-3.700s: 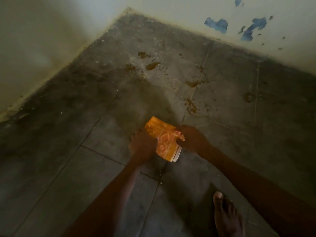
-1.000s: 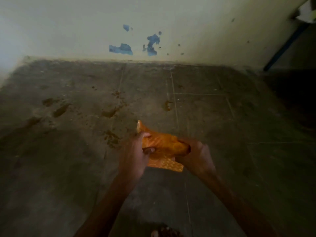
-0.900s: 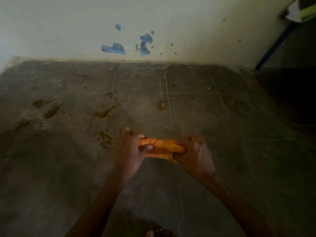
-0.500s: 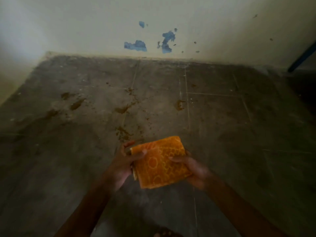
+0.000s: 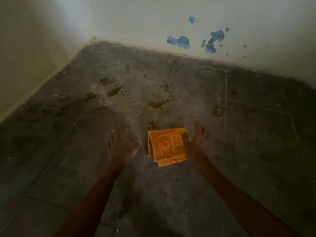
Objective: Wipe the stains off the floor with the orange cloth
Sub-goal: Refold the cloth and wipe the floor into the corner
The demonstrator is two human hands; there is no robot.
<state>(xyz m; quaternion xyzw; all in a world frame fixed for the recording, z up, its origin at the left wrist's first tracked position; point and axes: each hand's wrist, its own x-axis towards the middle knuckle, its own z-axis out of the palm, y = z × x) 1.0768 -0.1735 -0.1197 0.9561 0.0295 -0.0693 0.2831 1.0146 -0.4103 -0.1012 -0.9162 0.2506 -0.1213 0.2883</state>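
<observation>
While your left hand (image 5: 121,146) hovers low centre, fingers spread and holding nothing, it sits just left of the orange cloth (image 5: 166,146) without touching it. Your right hand (image 5: 198,141) is at the cloth's right edge, fingers straight and splayed, thumb (image 5: 185,136) laid over its upper right corner. The cloth is folded and patterned, at mid-frame over the grey tiled floor (image 5: 248,151); you cannot tell whether it lies flat or hangs from the thumb. Brown stains (image 5: 156,104) are scattered above it, the nearest just past its top edge, others toward the upper left. A pale wall (image 5: 119,19) runs across the top, with blue patches (image 5: 178,42) at upper right.
</observation>
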